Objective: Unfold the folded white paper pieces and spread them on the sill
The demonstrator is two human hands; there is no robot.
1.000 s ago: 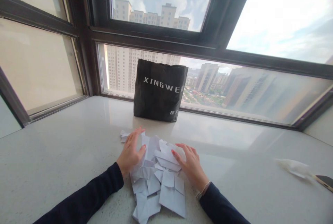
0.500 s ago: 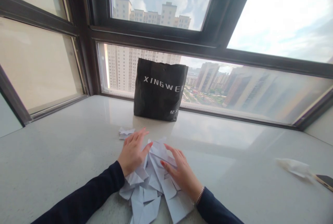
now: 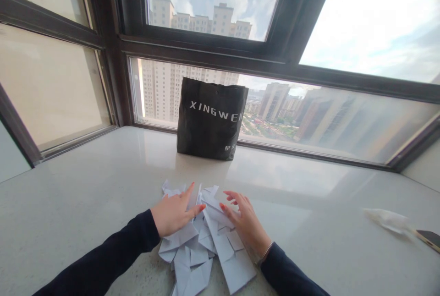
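Observation:
A loose heap of folded and crumpled white paper pieces [image 3: 206, 241] lies on the pale countertop in front of me. At the heap's left side is my left hand [image 3: 177, 211], fingers stretched out over the paper and thumb pointing right. My right hand [image 3: 245, 220] rests along the right edge, its fingers slightly curled and apart, with the thumb near the top sheets. Neither hand grips a piece. Some paper under both palms is hidden.
Behind the heap a black bag [image 3: 209, 122] with white lettering stands upright against the window. To the right, a white crumpled tissue-like thing [image 3: 388, 220] lies beside a phone-like dark object [image 3: 429, 238]. Dark window frames [image 3: 206, 48] border the countertop [image 3: 85, 195].
My left hand has drawn back towards me, and the small separate paper at the far left now lies against the heap. My right hand has shifted slightly right.

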